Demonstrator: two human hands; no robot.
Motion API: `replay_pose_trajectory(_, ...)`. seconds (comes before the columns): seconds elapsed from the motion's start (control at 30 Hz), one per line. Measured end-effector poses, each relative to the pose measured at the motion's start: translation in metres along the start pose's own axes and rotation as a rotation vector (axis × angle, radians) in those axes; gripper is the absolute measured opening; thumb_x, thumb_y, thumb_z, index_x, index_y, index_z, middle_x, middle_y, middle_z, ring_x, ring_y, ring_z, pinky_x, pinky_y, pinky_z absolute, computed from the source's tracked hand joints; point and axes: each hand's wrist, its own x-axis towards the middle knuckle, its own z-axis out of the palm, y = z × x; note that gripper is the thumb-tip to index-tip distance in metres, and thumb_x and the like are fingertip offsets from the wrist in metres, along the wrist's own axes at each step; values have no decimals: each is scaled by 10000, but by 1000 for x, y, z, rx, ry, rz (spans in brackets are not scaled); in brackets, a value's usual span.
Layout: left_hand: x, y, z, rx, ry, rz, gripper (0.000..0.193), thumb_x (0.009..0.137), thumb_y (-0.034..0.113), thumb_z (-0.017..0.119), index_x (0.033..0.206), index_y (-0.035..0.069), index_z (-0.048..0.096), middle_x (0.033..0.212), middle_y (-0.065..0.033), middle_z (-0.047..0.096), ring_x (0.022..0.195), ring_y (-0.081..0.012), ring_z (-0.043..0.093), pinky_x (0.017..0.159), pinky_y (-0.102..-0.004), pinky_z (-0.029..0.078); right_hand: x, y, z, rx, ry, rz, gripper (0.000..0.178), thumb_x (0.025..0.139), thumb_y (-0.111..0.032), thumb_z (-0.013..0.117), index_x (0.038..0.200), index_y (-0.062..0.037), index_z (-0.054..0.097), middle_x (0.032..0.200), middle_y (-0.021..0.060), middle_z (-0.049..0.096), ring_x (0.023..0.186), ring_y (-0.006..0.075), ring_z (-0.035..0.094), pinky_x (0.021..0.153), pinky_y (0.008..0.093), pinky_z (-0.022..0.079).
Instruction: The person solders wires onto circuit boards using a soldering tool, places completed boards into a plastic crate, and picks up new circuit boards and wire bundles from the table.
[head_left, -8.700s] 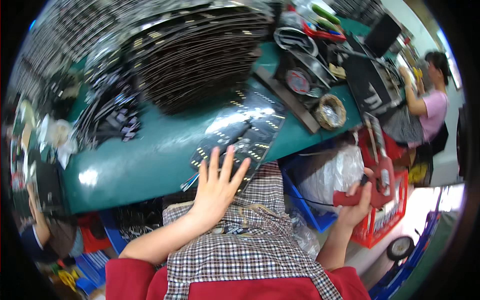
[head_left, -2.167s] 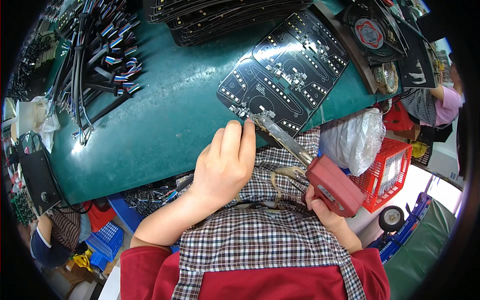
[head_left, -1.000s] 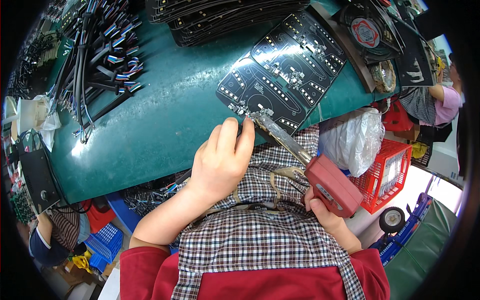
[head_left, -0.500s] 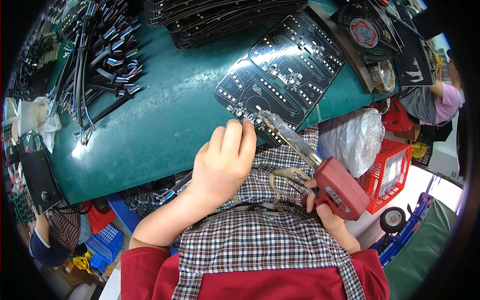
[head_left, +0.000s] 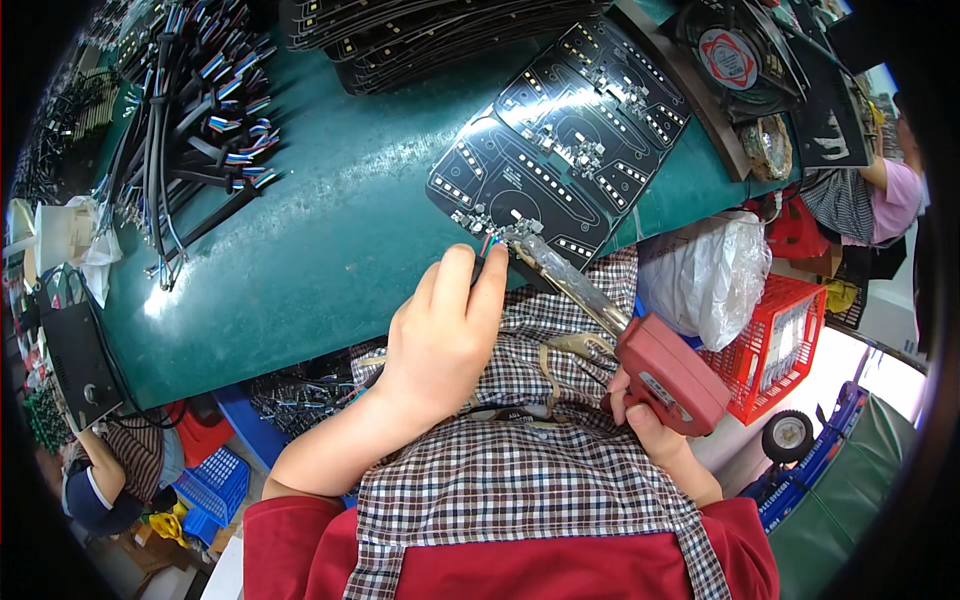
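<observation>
At far left a black box (head_left: 85, 355) with a knob stands by the end of the green table (head_left: 300, 260). Next come bunched cables (head_left: 195, 130), their coloured wire ends pointing right; a broad stretch of green tabletop runs between them and my left hand (head_left: 440, 340). My left thumb and forefinger are pinched on a dark cable (head_left: 477, 268), its coloured wires reaching the near left edge of the circuit board (head_left: 555, 165). Above, a stack of boards (head_left: 450, 45) sits apart from that edge, with green surface between.

The circuit board lies flat and slanted, its near corner at the table's front edge. A soldering gun (head_left: 675, 375) slopes up over that corner, tip right by the wires; I can't tell whether they touch. My right hand (head_left: 655, 425), beyond the table edge, has its fingers curled round the grip.

Just beside the board's far right edge runs a dark bar (head_left: 705, 115), with a wedge of green tabletop nearer me. Below are a plastic bag (head_left: 705, 275) and, farther right, a red crate (head_left: 770, 350).
</observation>
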Motion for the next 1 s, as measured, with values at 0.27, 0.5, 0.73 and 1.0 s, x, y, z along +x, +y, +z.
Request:
replay_pose_trajectory(0.27, 0, 1, 3, 39, 30, 9, 382, 666, 10, 578, 1044, -44, 581, 890, -101, 488, 699, -168, 540, 537, -227, 494, -4, 1, 0, -198, -8, -5, 724, 769, -56, 679, 1360, 50, 274, 1022, 106, 603, 806, 101, 595, 719, 229, 497)
replay_pose_trajectory(0.5, 2, 2, 0, 98, 2, 46, 359, 670, 23, 579, 1022, -47, 585, 884, -101, 504, 674, -149, 519, 524, -206, 480, -3, 0, 5, -188, 60, -70, 689, 789, -168, 703, 1326, 65, 340, 931, 91, 636, 676, 76, 566, 662, 220, 474)
replay_pose_trajectory(0.73, -1, -3, 4, 69, 48, 62, 384, 651, 32, 581, 1028, -42, 587, 875, -94, 495, 677, -153, 519, 523, -218, 480, -3, -2, 9, -210, 63, -82, 701, 797, -197, 700, 1327, 70, 328, 955, 98, 645, 725, 91, 586, 672, 227, 480)
replay_pose_trajectory(1.0, 1, 0, 1, 38, 28, 43, 388, 642, 28, 589, 1024, -38, 588, 874, -94, 481, 715, -172, 543, 551, -233, 499, -7, -3, 3, -398, 49, -66, 596, 772, -192, 710, 1241, 64, 447, 963, 107, 642, 739, 148, 614, 774, 285, 485)
